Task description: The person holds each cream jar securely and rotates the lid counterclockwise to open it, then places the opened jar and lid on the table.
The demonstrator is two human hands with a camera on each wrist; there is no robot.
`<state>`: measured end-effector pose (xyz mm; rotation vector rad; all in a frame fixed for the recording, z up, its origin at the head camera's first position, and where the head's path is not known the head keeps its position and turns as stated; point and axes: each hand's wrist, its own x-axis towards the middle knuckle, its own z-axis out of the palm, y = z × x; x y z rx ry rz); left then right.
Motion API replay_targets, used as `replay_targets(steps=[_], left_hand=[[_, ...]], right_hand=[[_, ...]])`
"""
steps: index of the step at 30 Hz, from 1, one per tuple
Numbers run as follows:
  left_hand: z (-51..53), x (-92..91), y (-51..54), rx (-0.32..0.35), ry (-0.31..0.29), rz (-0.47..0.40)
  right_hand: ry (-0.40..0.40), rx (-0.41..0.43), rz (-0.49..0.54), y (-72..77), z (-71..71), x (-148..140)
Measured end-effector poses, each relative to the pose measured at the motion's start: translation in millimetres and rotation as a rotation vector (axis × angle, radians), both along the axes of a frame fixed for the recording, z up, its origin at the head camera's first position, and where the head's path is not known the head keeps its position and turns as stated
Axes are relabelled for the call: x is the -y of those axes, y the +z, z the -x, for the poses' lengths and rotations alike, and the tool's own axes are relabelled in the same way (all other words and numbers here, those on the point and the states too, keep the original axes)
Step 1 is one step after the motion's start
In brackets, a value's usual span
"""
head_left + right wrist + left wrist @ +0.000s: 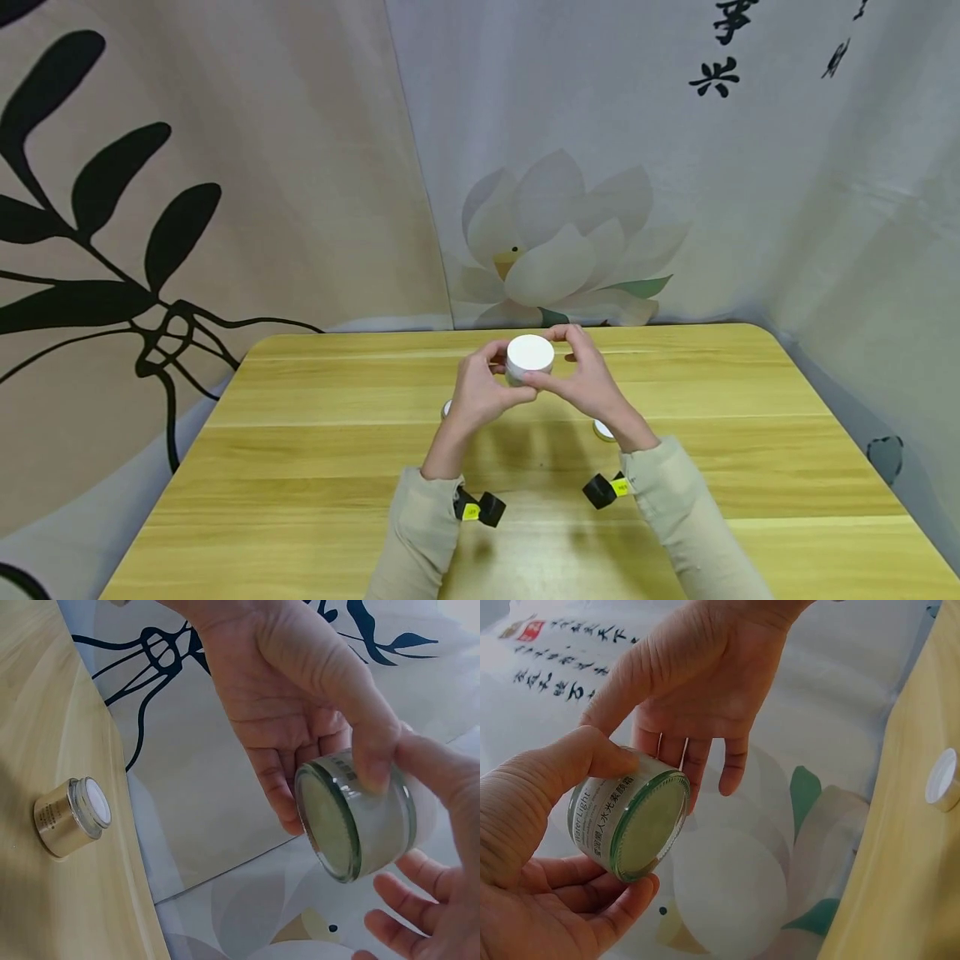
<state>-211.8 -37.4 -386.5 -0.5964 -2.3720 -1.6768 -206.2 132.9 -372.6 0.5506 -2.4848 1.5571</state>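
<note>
Above the table's far part, both hands hold a glass jar (529, 357) with a white top and a greenish glass base. The left hand (480, 387) grips its left side; in the left wrist view the left hand's (547, 847) thumb lies on the labelled side of the jar (649, 825), fingers beneath. From the right, the right hand (585, 379) pinches the jar, its thumb at the near side. In the right wrist view, the right hand's (300, 697) thumb presses the side of the jar (360, 817), with its fingers behind.
A small gold jar (64, 825) with a white top stands on the wooden table (315, 483), left of the hands. On the right, a white round lid (603, 430) lies partly behind the right wrist. A printed curtain (300, 167) hangs behind the table.
</note>
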Motion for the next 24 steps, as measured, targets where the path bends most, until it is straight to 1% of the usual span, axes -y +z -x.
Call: replay_targets(steps=[3, 6, 10, 13, 15, 17, 20, 22, 24], left_hand=[[-0.4, 0.0, 1.1, 0.002, 0.007, 0.005], [-0.9, 0.4, 1.9, 0.001, 0.017, 0.014], [-1.4, 0.8, 2.4, 0.002, 0.022, 0.021], [-1.3, 1.2, 2.1, 0.004, 0.020, 0.023], [-1.1, 1.4, 2.1, 0.001, 0.018, 0.024], [-1.0, 1.6, 1.9, -0.002, 0.017, 0.020], [-0.8, 1.6, 1.7, -0.010, 0.014, 0.015], [-0.6, 1.5, 1.4, -0.010, 0.011, 0.008], [-0.9, 1.6, 1.7, -0.009, 0.011, 0.010]], right_hand=[[0.012, -0.021, 0.012, 11.5, -7.5, 2], [0.044, -0.038, 0.024, 12.2, -7.8, 0], [0.093, -0.059, 0.033, -3.4, 2.6, -6], [0.117, -0.102, 0.034, -8.8, 5.2, -8], [0.101, -0.117, 0.042, -10.1, 5.2, -8], [0.063, -0.121, 0.042, -10.3, 5.4, -6], [-0.001, -0.105, 0.031, -9.3, 6.1, -4], [-0.020, -0.103, 0.019, -8.7, 6.9, -3], [-0.015, -0.098, 0.022, -7.9, 6.7, -4]])
